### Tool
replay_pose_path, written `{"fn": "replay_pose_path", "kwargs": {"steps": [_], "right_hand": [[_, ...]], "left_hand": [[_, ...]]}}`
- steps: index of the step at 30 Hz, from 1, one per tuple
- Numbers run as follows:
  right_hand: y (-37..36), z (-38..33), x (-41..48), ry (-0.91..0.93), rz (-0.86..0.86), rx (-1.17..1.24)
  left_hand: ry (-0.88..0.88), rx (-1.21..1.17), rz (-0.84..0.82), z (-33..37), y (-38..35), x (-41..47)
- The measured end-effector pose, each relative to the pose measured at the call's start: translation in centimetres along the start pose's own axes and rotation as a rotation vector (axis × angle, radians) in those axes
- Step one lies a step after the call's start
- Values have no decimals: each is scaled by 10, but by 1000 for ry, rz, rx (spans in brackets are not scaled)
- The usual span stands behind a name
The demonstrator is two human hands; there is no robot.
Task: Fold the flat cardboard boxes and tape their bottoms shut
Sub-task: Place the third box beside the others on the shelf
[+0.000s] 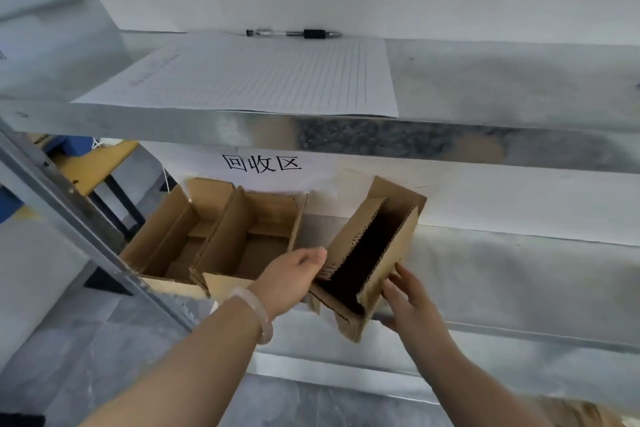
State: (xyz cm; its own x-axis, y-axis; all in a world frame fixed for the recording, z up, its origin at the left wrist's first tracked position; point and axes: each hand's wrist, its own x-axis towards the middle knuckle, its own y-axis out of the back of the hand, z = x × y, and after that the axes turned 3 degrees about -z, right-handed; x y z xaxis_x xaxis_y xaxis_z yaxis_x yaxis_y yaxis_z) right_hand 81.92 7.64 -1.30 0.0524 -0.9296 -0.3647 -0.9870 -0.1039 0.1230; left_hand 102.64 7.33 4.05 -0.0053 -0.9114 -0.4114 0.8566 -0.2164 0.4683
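Note:
A folded cardboard box (pixel 375 246) with its top open and a dark inside sits tilted at the front edge of the lower metal shelf (pixel 519 288). My left hand (pixel 294 277) lies against the box's left wall, its fingers hidden behind the flap. My right hand (pixel 407 298) touches the box's right front corner with spread fingers and the thumb under the bottom edge. To the left stand two more folded open boxes, one (pixel 252 239) next to my left hand and one (pixel 173 236) at the shelf's end.
An upper metal shelf (pixel 485 139) overhangs the boxes; a lined sheet of paper (pixel 259 76) and a pen (pixel 294 34) lie on it. A paper sign (pixel 261 163) hangs on the back wall. A slanted metal post (pixel 69 215) runs down the left.

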Motion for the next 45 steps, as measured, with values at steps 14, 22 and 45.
{"fn": "replay_pose_path", "kwargs": {"steps": [14, 22, 45], "right_hand": [[-55, -25, 25, -54, -252, -3], [-58, -45, 2, 79, -273, -272], [397, 10, -179, 152, 754, -1046]], "left_hand": [[-266, 140, 208, -52, 27, -30], [-329, 150, 243, -47, 36, -26], [-1361, 544, 123, 278, -353, -24]]}}
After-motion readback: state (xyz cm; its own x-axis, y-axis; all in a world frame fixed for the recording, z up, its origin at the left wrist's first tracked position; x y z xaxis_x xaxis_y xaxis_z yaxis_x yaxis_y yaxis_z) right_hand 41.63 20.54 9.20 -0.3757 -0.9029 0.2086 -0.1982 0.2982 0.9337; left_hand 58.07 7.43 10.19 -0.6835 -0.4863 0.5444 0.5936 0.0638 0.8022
